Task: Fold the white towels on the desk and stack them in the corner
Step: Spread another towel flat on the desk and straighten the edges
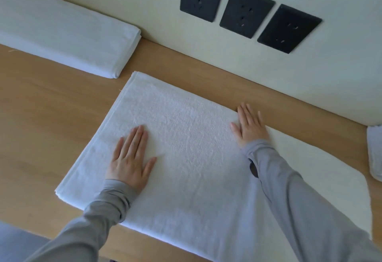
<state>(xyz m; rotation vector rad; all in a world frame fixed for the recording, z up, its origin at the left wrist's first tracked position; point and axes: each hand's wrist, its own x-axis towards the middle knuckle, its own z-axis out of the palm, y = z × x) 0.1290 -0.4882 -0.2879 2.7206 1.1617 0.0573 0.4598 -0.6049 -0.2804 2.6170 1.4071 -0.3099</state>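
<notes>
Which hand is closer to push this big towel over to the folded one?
Probably the left hand: it lies flat on the big towel, on the side nearest the folded towel. The right hand rests farther away.

1. White towel (186,137), centre of frame. Terry weave, folded into a broad flat rectangle; stacked layers show along its left edge. It lies flat on the wooden counter (41,106), set diagonally, its far corner toward upper centre, its near edge reaching the lower right.

2. Folded white towel bundle (62,30), upper left of frame. Long, narrow, smooth-topped; several layers show at its right end. How many towels it holds cannot be told. It rests on the counter, just apart from item 1.

3. White towel edge (375,152), right border of frame. Mostly cropped; rounded corner visible.
</notes>
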